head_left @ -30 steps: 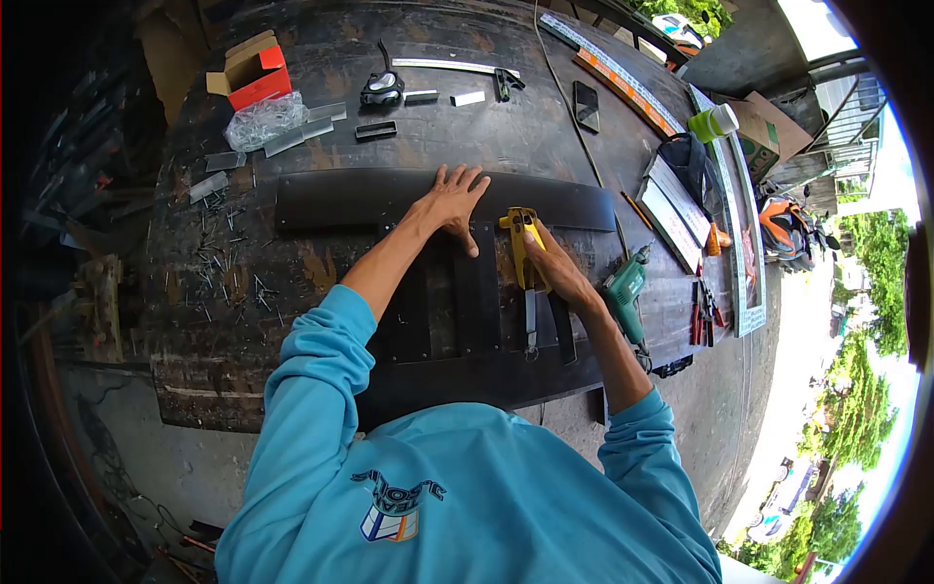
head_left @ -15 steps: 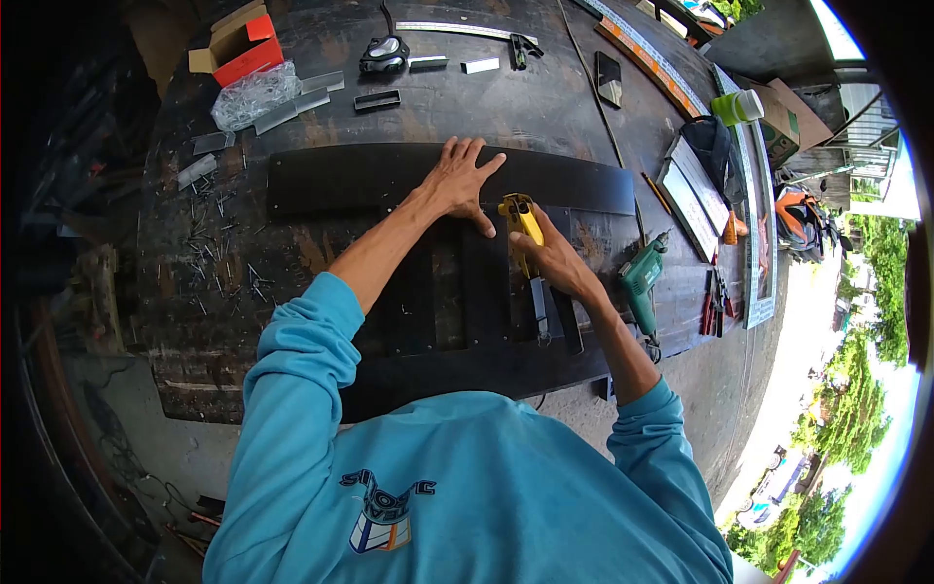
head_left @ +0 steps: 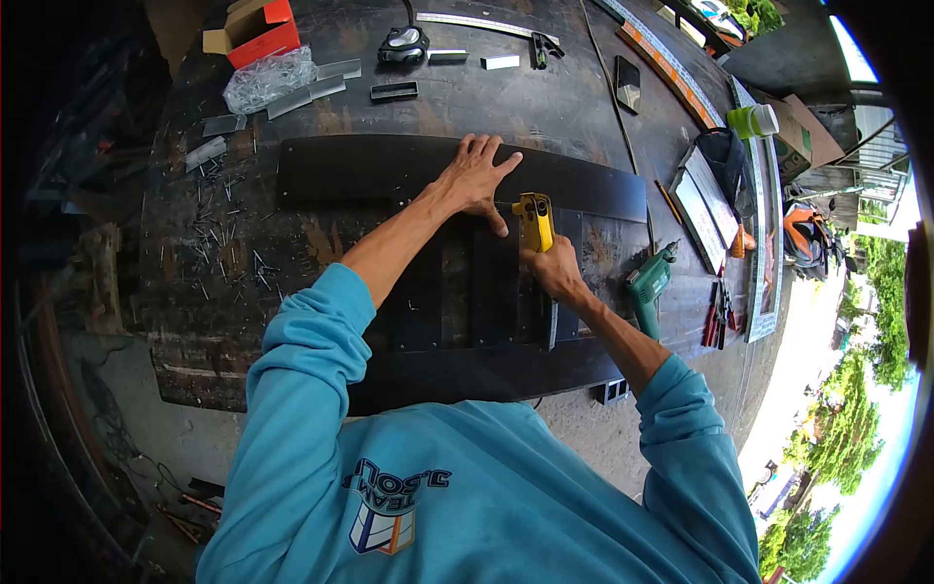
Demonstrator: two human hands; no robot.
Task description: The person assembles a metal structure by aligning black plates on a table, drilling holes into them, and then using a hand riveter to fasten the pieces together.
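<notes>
My left hand (head_left: pixel 474 183) presses down with fingers spread on the upper strip (head_left: pixel 341 173) of a dark slatted frame. In my right hand (head_left: pixel 556 270) is a yellow hand riveter (head_left: pixel 537 219), gripped round its body. Its head rests by the strip's lower edge, just right of my left thumb; contact there is hard to tell. Several dark upright slats (head_left: pixel 493 292) run from this strip to a lower one (head_left: pixel 438 365) near my body. Grey handle metal shows below my right hand.
Loose rivets (head_left: pixel 219 234) lie scattered on the left of the dark table (head_left: pixel 321 238). A green drill (head_left: pixel 650 287), pliers (head_left: pixel 718 316) and a pencil (head_left: pixel 668 200) lie right. Behind are a tape measure (head_left: pixel 403 45), square (head_left: pixel 477 21), phone (head_left: pixel 628 86) and red box (head_left: pixel 261 34).
The riveter has swung from tilted to nearly upright in my right hand, which has shifted slightly lower on it. My left hand stays spread on the strip. The whole view has shifted a little.
</notes>
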